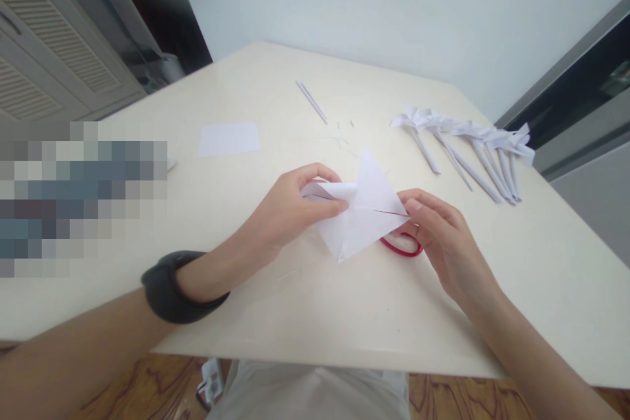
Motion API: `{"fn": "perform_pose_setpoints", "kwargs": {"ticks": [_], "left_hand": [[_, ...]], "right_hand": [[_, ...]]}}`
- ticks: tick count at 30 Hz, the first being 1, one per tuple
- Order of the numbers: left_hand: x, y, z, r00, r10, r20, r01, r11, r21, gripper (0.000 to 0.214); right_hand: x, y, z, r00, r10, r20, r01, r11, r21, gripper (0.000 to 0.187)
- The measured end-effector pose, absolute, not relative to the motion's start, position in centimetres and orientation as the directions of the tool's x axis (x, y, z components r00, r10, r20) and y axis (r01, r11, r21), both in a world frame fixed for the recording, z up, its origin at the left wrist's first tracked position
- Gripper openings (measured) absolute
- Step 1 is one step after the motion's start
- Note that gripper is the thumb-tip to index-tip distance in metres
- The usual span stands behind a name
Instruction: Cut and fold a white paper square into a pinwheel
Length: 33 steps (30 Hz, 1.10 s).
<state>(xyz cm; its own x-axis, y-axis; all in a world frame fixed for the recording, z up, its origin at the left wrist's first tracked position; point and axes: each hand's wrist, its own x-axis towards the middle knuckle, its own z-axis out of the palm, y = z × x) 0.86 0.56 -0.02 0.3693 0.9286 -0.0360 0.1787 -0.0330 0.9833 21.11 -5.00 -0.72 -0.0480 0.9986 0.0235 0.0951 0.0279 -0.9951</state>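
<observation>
A white paper sheet (367, 226) with slits cut in from its corners is held between both hands over the table. My left hand (295, 203) pinches one side of it, where a flap curls over towards the middle. At the opposite corner, beside a slit, the thumb and fingers of my right hand (438, 223) are closed on the paper. Red-handled scissors (406, 251) show partly beneath the paper and the right hand; their blades are hidden.
Several paper pinwheels (467, 131) on rolled paper sticks lie at the right. Thin rolled sticks (311, 102) rest further back, near small scraps. A flat white paper piece (229, 139) lies on the table (275, 85) at left. A blurred-out patch covers the far left.
</observation>
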Motion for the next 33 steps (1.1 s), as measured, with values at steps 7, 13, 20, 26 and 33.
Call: {"fn": "perform_pose_setpoints", "kwargs": {"ticks": [7,13,20,26,33], "left_hand": [[0.9,0.5,-0.2,0.361,0.932,-0.019,0.140,-0.033,0.990,0.019],[0.9,0.4,-0.3,0.401,0.915,-0.041,0.086,0.007,0.996,0.019],[0.8,0.5,-0.4,0.425,0.903,-0.064,0.082,0.032,0.996,0.022],[1.1,0.3,-0.3,0.393,0.919,-0.045,0.119,-0.002,0.993,0.020],[1.5,0.0,-0.4,0.385,0.922,0.049,0.238,-0.151,0.959,0.014]], "right_hand": [[20.2,-5.7,-1.1,-0.083,0.891,0.446,0.583,0.406,-0.703,0.060],[20.0,-6.2,-1.6,-0.393,0.686,0.612,0.793,0.589,-0.152,0.018],[19.9,-6.2,-2.2,-0.528,0.631,0.568,0.770,0.638,0.007,0.011],[19.7,-6.5,-1.3,-0.399,0.646,0.651,0.768,0.623,-0.148,0.007],[19.6,-6.1,-0.9,-0.140,0.828,0.542,0.747,0.448,-0.491,0.007]]}}
